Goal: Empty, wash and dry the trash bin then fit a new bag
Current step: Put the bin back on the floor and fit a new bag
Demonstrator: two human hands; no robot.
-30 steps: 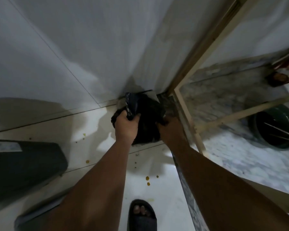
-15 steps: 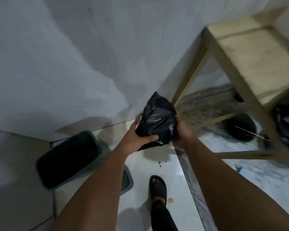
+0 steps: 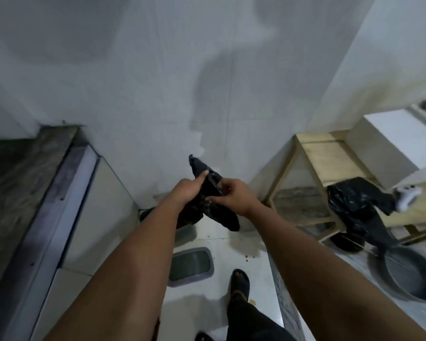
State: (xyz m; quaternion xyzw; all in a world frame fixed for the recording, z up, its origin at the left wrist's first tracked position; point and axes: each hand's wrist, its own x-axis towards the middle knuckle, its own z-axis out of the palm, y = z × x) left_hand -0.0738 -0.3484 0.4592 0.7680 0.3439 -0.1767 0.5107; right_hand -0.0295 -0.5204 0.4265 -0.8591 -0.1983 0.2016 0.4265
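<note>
Head view: left hand (image 3: 187, 190) and right hand (image 3: 231, 195) both clenched on black trash bag (image 3: 215, 207), held above floor (image 3: 231, 244) (bin lid (image 3: 191, 265) below). Risk: neck slipping loose, spilling more scraps, if grip slackens during tying.
</note>
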